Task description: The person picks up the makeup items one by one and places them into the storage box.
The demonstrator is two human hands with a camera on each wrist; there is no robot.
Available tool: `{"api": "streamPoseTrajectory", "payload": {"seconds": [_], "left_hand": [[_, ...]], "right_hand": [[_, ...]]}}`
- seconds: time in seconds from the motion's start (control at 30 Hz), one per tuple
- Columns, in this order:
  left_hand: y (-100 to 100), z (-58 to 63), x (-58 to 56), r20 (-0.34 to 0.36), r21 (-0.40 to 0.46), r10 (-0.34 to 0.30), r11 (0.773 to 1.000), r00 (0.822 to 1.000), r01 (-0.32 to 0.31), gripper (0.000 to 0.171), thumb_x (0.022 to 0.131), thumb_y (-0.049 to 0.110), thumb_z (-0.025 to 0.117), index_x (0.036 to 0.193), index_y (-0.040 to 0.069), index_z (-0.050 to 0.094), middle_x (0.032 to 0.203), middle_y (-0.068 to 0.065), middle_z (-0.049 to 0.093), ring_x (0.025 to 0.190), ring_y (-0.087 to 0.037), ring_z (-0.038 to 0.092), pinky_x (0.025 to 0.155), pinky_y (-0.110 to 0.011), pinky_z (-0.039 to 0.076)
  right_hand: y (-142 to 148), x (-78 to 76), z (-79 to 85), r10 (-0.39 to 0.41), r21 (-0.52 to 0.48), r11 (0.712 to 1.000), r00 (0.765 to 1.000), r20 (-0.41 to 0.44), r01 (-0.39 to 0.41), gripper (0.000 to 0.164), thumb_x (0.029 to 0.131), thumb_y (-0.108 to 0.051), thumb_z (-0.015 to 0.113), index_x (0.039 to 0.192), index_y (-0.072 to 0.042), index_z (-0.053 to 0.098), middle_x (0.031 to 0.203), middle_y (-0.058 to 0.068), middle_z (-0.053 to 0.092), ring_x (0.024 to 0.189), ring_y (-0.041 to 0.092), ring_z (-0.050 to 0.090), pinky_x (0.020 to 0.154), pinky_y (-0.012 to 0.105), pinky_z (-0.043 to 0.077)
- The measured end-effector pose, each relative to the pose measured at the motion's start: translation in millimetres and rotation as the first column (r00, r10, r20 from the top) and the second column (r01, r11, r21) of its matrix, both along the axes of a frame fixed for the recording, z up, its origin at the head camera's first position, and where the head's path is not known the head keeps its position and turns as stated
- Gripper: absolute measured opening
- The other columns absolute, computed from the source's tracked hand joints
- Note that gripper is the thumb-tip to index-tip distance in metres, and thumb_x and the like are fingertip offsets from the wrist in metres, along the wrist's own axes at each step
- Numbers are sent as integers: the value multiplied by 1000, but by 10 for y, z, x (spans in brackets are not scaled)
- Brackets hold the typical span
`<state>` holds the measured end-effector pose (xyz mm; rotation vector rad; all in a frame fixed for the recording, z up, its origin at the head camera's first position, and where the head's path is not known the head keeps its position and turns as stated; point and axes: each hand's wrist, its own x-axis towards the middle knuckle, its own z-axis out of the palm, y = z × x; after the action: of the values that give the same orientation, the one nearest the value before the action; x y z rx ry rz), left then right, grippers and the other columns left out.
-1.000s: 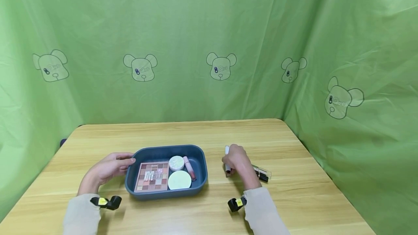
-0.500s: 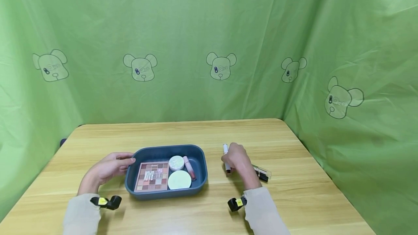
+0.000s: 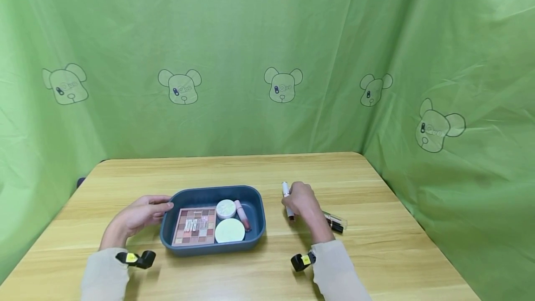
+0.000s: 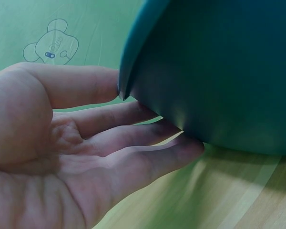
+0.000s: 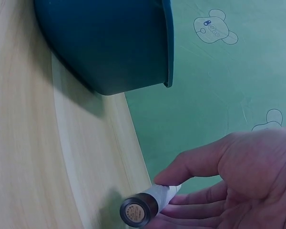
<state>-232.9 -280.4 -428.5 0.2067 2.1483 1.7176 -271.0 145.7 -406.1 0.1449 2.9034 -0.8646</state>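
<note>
While pinching the tube (image 5: 152,200) in the right hand (image 3: 302,200) and touching the tray (image 3: 211,249) with near-straight fingers of the left hand (image 3: 140,215), grip snugly to prevent slipping.

Tray (image 3: 213,249) dark blue. Palette (image 3: 194,226) pink-bordered, gridded in pinks and browns, white lettering. Lip gloss (image 3: 242,215) pink, deepening to red. Tube (image 3: 286,189) white, dark-ended. Counter (image 3: 234,278) yellowish, wood-grained. Curtain (image 3: 234,124) green, outlined bear-head print.
</note>
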Motion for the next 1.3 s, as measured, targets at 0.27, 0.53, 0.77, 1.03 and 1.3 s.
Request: {"api": "streamPoseTrajectory", "payload": {"seconds": [0.27,0.53,0.77,1.03,1.3], "left_hand": [[-2,-10,-9,-2,5,-7,1000,1000,7,61,103,17,55,145,-22,32,143,-38,48,131,-43,55,104,-40,55],[1,-21,-17,-3,9,-10,1000,1000,10,61,103,17,55,145,-22,32,144,-38,48,131,-42,55,104,-40,55],[7,-18,-11,-4,9,-10,1000,1000,10,61,103,17,55,145,-22,32,144,-38,48,132,-44,53,104,-41,55],[-4,-24,-16,-9,7,-12,1000,1000,12,60,104,17,55,144,-22,33,143,-38,49,131,-44,54,104,-41,55],[-17,-37,-22,-3,7,-3,1000,1000,3,60,104,17,55,145,-22,32,143,-38,49,130,-42,57,102,-39,56]], "right_hand": [[-19,5,11,-2,-31,1000,1000,-30,1,8,83,-5,68,83,2,65,76,14,64,61,20,61,47,23,51],[-18,16,18,6,-32,999,999,-48,-7,8,83,-6,69,83,1,65,76,13,64,62,21,61,49,25,52],[-28,32,34,9,-39,999,998,-61,-11,8,83,-6,69,82,0,64,76,12,64,62,21,61,50,26,52],[-54,60,96,23,-54,998,997,-74,-27,10,85,-8,68,89,2,67,78,12,66,63,20,61,50,25,52],[-73,78,190,44,-36,998,994,-98,-48,18,85,-10,70,96,4,70,84,13,68,69,21,62,57,26,53]]}}
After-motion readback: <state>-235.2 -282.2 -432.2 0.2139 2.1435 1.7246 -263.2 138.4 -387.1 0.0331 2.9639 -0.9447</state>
